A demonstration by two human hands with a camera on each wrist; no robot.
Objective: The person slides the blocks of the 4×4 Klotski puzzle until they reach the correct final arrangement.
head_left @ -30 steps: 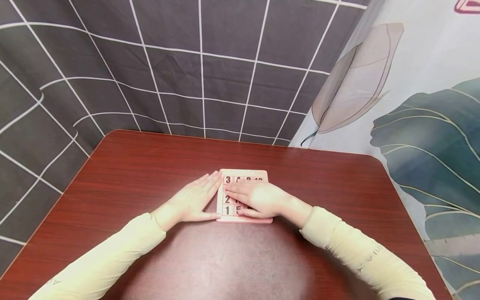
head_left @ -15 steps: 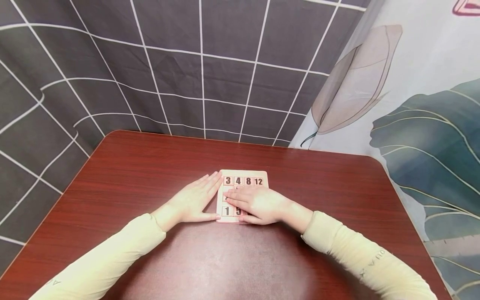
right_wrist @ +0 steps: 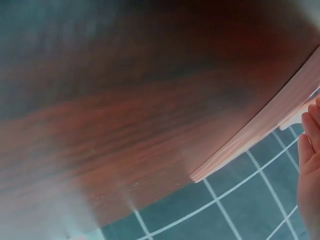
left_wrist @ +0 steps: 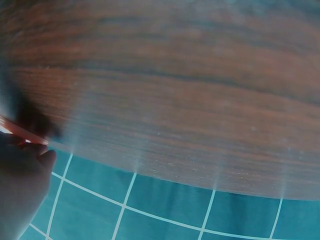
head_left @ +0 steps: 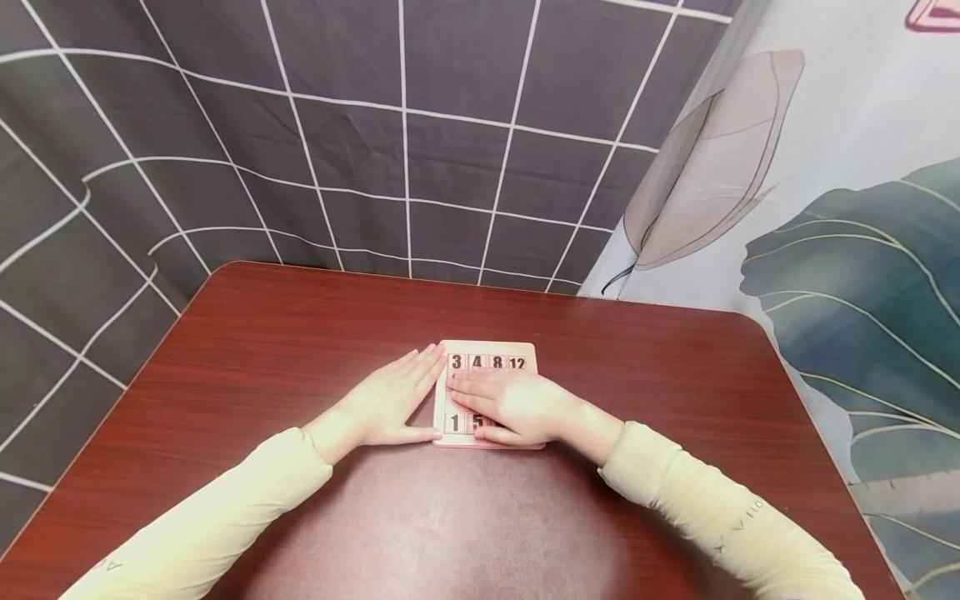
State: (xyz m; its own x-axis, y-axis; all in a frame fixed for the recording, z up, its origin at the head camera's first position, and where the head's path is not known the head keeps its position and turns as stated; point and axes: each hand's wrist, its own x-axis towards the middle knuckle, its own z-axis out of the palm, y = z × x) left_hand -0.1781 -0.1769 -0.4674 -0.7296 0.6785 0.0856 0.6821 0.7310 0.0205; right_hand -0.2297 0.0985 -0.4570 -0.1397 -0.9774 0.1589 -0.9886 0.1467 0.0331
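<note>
A flat, pale number slide puzzle [head_left: 491, 347] with a pinkish edge lies on the table. Its far row reads 3, 4, 8, 12; a 1 and a 5 show in the near row. My left hand [head_left: 392, 398] touches the puzzle's left side with straight fingers and extended thumb. Over the middle tiles lies my right hand [head_left: 519, 405], its fingers extended and pointing left; it hides most of the middle and lower-right tiles. In the left wrist view the left hand [left_wrist: 22, 185] is cut off; the right wrist view catches the puzzle's side [right_wrist: 250, 132] and part of the right hand [right_wrist: 311, 175].
The reddish-brown wooden table [head_left: 300, 317] has rounded far corners. Behind it hangs a dark grey curtain [head_left: 450, 150] with white grid lines. A pale leaf-patterned curtain [head_left: 840, 333] borders the right side.
My right hand shifts slightly toward me, then a little back away, over the tiles. The far row, partly covered earlier, now shows its numbers. My left hand stays put.
</note>
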